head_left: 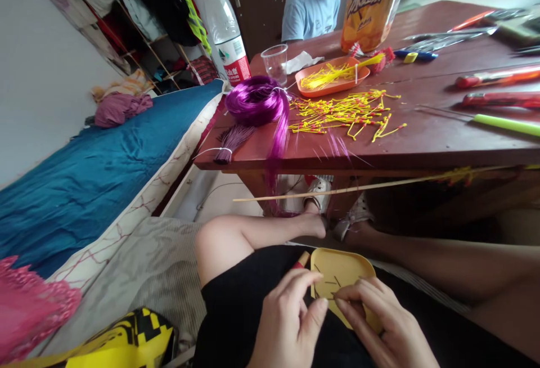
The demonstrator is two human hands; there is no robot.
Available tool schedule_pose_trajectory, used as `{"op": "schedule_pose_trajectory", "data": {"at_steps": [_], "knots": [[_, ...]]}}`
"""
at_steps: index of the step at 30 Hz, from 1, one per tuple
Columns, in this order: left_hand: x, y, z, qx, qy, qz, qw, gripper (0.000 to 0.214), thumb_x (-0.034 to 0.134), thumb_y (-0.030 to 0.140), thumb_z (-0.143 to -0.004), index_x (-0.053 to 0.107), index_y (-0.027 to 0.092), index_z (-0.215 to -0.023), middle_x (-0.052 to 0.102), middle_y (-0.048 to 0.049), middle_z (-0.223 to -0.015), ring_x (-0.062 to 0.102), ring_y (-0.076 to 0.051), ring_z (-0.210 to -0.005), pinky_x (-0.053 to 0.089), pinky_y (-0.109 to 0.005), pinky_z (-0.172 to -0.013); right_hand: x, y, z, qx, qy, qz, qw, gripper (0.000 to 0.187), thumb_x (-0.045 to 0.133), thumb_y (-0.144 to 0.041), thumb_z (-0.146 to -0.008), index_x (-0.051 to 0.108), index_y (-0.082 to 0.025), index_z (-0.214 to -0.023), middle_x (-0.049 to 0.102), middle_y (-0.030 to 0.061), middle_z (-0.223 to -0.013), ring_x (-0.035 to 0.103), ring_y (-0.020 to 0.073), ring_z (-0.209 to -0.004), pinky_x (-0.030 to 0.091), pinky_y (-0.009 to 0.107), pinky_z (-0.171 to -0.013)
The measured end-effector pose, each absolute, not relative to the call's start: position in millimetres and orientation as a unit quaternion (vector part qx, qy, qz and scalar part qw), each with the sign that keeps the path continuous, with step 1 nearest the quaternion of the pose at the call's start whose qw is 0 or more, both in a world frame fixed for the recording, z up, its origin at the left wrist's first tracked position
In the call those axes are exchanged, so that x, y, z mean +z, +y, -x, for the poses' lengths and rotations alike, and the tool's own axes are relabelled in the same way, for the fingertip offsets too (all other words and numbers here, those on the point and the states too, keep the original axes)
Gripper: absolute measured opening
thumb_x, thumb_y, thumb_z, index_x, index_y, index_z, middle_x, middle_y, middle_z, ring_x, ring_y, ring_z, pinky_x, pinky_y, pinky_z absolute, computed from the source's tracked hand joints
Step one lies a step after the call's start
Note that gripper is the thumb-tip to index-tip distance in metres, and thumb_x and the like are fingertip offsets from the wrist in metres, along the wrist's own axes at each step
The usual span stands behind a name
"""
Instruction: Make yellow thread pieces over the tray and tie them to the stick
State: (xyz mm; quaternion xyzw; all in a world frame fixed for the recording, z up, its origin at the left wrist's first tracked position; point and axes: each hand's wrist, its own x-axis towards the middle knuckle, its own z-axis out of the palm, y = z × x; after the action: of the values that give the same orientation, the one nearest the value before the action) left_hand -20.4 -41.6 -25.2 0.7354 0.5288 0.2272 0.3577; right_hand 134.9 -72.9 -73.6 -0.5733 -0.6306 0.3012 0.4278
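On my lap, over dark cloth, lies a shallow yellow tray (343, 259) with a few short, thin dark pieces (332, 282) in it. My right hand (382, 314) is over the tray's right side, thumb and fingers pinched on what looks like one short dark strand (331, 296). At the tray's left edge my left hand (291, 314) is open, with thumb and index finger apart and nothing visible between them. A red and tan stick-like object (301, 261) pokes out beside the tray, its lower part hidden by my left hand.
The red-brown table (422, 146) holds a purple fibre hank (257, 101), yellow red-tipped stems (346, 110), an orange tray (310, 93), a bottle (225, 30) and tools (502, 123). A thin stick (295, 195) juts out below its edge. A person in blue (312, 13) sits opposite.
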Motion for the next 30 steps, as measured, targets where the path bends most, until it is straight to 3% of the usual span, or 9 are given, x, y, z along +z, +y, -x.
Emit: {"op": "schedule_pose_trajectory", "data": {"at_steps": [3, 5, 12, 17, 24, 28, 30], "knots": [[-28.5, -43.2, 17.3, 0.208, 0.527, -0.748, 0.346, 0.012, 0.05, 0.021, -0.084, 0.06, 0.018, -0.08, 0.063, -0.0018, -0.071, 0.054, -0.01, -0.053, 0.041, -0.018, -0.048, -72.8, -70.4, -137.0, 0.275, -0.674, 0.544, 0.418, 0.015, 0.05, -0.028, -0.087, 0.058, -0.023, -0.076, 0.054, -0.0012, -0.06, 0.052, 0.0155, -0.06, 0.045, 0.025, -0.057], [-29.1, -42.4, 17.3, 0.197, 0.537, -0.761, 0.306, 0.017, 0.048, 0.019, -0.085, 0.058, 0.018, -0.072, 0.059, -0.0016, -0.068, 0.056, -0.012, -0.059, 0.041, -0.019, -0.053, -72.5, -69.8, -137.9, 0.251, -0.695, 0.53, 0.417, 0.007, 0.052, -0.025, -0.086, 0.058, -0.023, -0.082, 0.054, -0.002, -0.06, 0.052, 0.0151, -0.059, 0.045, 0.025, -0.056], [-25.5, -40.7, 21.8, 0.214, 0.502, -0.803, 0.239, 0.017, 0.047, 0.018, -0.086, 0.056, 0.017, -0.071, 0.057, -0.0029, -0.074, 0.056, -0.015, -0.071, 0.043, -0.023, -0.065, -71.2, -72.0, -131.6, 0.226, -0.688, 0.545, 0.422, 0.018, 0.043, -0.021, -0.09, 0.055, -0.022, -0.076, 0.051, 0.0, -0.062, 0.05, 0.0166, -0.061, 0.043, 0.029, -0.059], [-30.9, -42.2, 22.0, 0.228, 0.499, -0.812, 0.199, 0.018, 0.047, 0.02, -0.087, 0.055, 0.018, -0.07, 0.057, -0.0014, -0.072, 0.055, -0.015, -0.069, 0.04, -0.026, -0.064, -73.8, -69.2, -144.4, 0.174, -0.737, 0.513, 0.403, 0.006, 0.054, -0.02, -0.084, 0.055, -0.021, -0.09, 0.056, 0.0005, -0.067, 0.054, 0.0172, -0.066, 0.047, 0.028, -0.062], [-24.7, -41.1, 18.7, 0.211, 0.467, -0.838, 0.19, 0.019, 0.047, 0.018, -0.086, 0.054, 0.018, -0.068, 0.061, -0.0003, -0.066, 0.055, -0.014, -0.064, 0.039, -0.027, -0.062, -73.0, -72.2, -134.9, 0.211, -0.705, 0.524, 0.429, 0.016, 0.045, -0.018, -0.088, 0.054, -0.021, -0.076, 0.052, 0.0, -0.063, 0.051, 0.0159, -0.062, 0.044, 0.029, -0.06], [-22.3, -41.6, 19.0, 0.199, 0.468, -0.84, 0.189, 0.02, 0.046, 0.017, -0.086, 0.054, 0.019, -0.068, 0.062, 0.0, -0.065, 0.056, -0.013, -0.063, 0.039, -0.027, -0.062, -74.8, -70.8, -137.6, 0.18, -0.731, 0.507, 0.419, 0.005, 0.054, -0.02, -0.084, 0.056, -0.021, -0.087, 0.054, -0.0006, -0.064, 0.054, 0.0158, -0.061, 0.047, 0.028, -0.061], [-23.5, -42.4, 19.3, 0.196, 0.47, -0.838, 0.195, 0.02, 0.046, 0.017, -0.086, 0.054, 0.018, -0.067, 0.062, -0.0001, -0.065, 0.057, -0.014, -0.064, 0.038, -0.028, -0.062, -75.6, -70.0, -141.3, 0.163, -0.749, 0.493, 0.413, 0.01, 0.058, -0.02, -0.081, 0.055, -0.021, -0.09, 0.055, -0.0009, -0.063, 0.054, 0.0155, -0.06, 0.048, 0.027, -0.06]]}}
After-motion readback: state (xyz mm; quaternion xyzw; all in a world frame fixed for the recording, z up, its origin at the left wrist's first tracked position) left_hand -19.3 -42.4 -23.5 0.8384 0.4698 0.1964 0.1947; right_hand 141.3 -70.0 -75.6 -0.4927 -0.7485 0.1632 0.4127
